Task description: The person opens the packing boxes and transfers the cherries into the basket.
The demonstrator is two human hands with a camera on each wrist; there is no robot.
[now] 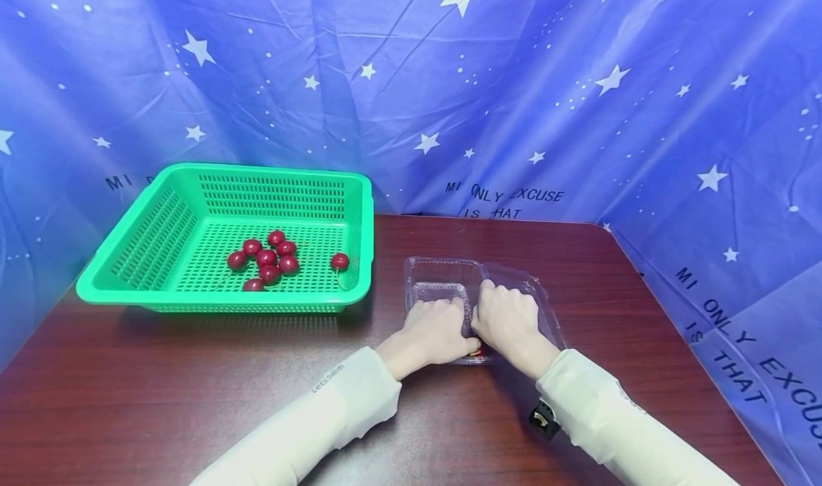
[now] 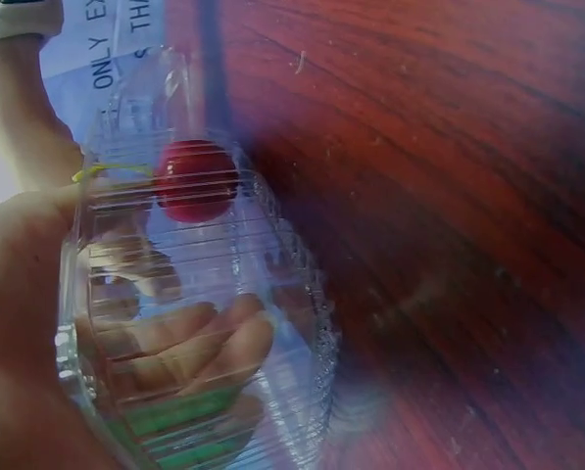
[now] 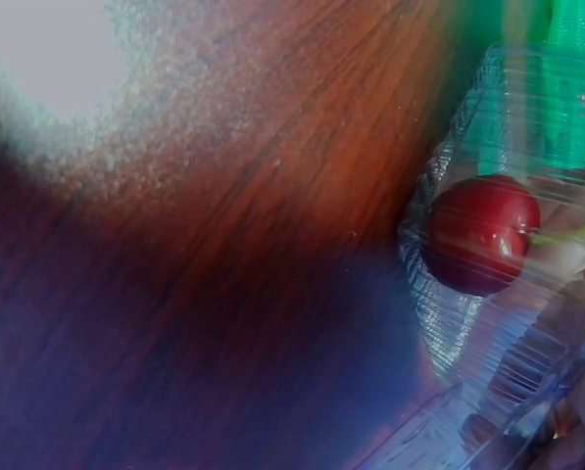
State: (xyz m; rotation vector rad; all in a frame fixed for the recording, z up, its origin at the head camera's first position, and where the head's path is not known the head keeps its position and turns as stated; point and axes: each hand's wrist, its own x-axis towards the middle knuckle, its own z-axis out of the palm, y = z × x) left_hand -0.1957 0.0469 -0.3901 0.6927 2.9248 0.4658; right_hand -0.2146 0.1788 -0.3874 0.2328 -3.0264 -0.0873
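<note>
A clear plastic box (image 1: pixel 443 261) stands on the table with its clear lid (image 1: pixel 542 293) folded out to the right. Inside its near end lies a red cherry (image 2: pixel 196 181) with a yellow-green stem. My left hand (image 1: pixel 433 329) reaches over the near rim. Its fingers (image 2: pixel 214 343) show through the wall, loosely bent, and the thumb lies apart from them beside the cherry stem. My right hand (image 1: pixel 510 322) is over the box's right side with bent fingers. Its fingertips are hidden in the head view, so whether they pinch the stem or the plastic is unclear.
To the left stands a green plastic basket (image 1: pixel 362 243) with several red cherries (image 1: pixel 266 259) grouped in it and one cherry (image 1: pixel 340 261) apart near its right side. The dark red wooden table (image 1: pixel 359 436) ends at a blue star-patterned curtain (image 1: pixel 411 79).
</note>
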